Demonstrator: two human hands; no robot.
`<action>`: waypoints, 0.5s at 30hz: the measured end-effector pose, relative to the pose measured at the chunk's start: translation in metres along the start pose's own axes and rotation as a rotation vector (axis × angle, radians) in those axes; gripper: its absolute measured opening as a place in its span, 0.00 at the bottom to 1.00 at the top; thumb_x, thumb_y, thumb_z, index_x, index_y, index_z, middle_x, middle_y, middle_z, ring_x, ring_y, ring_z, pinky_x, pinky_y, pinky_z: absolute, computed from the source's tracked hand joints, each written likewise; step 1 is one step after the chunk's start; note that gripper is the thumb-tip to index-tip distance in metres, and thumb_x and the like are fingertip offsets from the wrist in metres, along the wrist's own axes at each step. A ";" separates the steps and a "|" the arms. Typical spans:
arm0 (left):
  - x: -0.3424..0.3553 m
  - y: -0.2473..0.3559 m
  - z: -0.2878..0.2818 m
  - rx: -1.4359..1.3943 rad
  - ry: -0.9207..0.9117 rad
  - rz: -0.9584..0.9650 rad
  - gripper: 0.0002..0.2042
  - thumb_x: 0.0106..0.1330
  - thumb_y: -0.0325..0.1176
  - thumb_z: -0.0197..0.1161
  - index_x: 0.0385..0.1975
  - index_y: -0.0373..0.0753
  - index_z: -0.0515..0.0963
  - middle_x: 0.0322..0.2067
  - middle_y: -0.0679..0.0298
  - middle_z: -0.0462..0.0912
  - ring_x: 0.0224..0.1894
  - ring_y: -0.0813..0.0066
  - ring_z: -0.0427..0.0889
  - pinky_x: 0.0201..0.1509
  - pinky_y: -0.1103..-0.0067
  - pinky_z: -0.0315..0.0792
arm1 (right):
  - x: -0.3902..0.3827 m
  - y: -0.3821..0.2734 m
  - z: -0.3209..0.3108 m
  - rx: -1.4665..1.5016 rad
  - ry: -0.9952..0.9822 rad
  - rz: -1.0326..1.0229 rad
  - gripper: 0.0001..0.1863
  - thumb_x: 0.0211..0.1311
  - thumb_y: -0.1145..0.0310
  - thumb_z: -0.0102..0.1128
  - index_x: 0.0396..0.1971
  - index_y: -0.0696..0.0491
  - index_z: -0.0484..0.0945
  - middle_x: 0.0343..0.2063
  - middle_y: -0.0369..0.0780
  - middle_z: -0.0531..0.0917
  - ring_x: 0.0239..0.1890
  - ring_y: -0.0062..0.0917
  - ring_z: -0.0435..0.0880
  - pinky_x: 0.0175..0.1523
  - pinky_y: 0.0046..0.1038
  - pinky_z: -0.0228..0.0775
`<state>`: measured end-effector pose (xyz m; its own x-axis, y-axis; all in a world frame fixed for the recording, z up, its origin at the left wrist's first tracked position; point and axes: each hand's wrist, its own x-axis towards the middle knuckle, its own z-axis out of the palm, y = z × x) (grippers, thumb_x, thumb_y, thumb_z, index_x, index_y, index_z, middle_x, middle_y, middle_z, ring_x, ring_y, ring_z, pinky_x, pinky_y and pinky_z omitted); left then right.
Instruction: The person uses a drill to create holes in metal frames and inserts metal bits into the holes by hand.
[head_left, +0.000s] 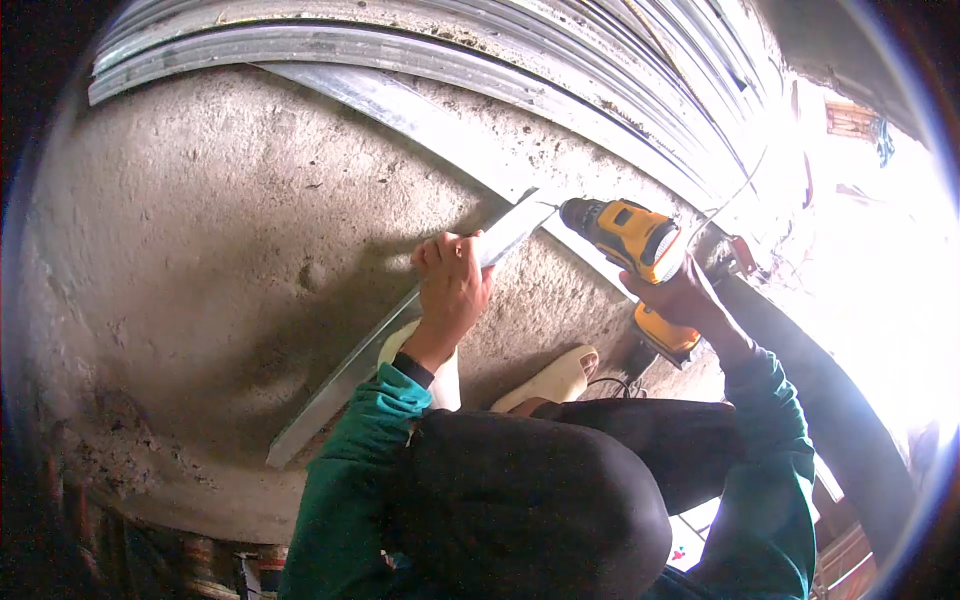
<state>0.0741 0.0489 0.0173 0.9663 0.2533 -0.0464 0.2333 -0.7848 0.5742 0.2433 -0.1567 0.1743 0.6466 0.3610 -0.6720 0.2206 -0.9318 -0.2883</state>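
Note:
My left hand [455, 285] is closed around a short metal channel [345, 390] that runs slantwise from lower left to upper right. The far end of this piece rests over a longer metal strip [400, 110] lying on the floor. In my right hand [680, 295] is a yellow and black cordless drill [625, 232], gripped by its handle. Its chuck points left, and the thin bit meets or nearly meets the channel's upper end; glare hides the exact contact.
Long metal profiles [480, 65] lie stacked across the back of the rough concrete floor [200, 220]. My sandalled foot [560, 380] is close below the drill. Strong light washes out the right side. Bricks or wood pieces [200, 555] show at lower left.

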 end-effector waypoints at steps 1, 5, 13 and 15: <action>0.000 0.000 0.000 -0.013 -0.015 -0.012 0.26 0.50 0.42 0.67 0.47 0.39 0.69 0.37 0.54 0.68 0.42 0.54 0.69 0.47 0.60 0.62 | -0.001 0.001 0.000 0.010 0.021 -0.007 0.38 0.46 0.59 0.70 0.55 0.57 0.62 0.48 0.51 0.71 0.51 0.46 0.70 0.58 0.43 0.60; 0.001 0.001 -0.002 -0.041 -0.032 -0.022 0.26 0.50 0.42 0.67 0.48 0.39 0.68 0.38 0.54 0.68 0.43 0.53 0.69 0.47 0.60 0.61 | -0.003 -0.005 0.001 0.013 0.043 -0.081 0.35 0.46 0.60 0.70 0.53 0.58 0.64 0.46 0.50 0.72 0.50 0.45 0.72 0.56 0.42 0.63; -0.002 0.000 0.000 -0.045 -0.007 -0.007 0.28 0.49 0.41 0.67 0.49 0.39 0.67 0.38 0.53 0.68 0.44 0.52 0.68 0.47 0.59 0.61 | -0.004 0.001 0.011 -0.045 0.071 -0.179 0.32 0.42 0.64 0.69 0.48 0.60 0.67 0.40 0.50 0.74 0.43 0.45 0.75 0.48 0.41 0.69; 0.000 0.001 0.000 -0.054 -0.012 -0.005 0.27 0.49 0.41 0.67 0.49 0.40 0.67 0.38 0.53 0.68 0.44 0.52 0.68 0.47 0.59 0.61 | -0.007 0.020 0.020 -0.106 0.100 -0.195 0.32 0.42 0.64 0.69 0.48 0.61 0.67 0.39 0.50 0.74 0.41 0.44 0.75 0.47 0.40 0.69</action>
<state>0.0745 0.0480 0.0183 0.9664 0.2501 -0.0593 0.2324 -0.7519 0.6169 0.2288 -0.1770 0.1595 0.6523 0.5342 -0.5378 0.4209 -0.8453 -0.3291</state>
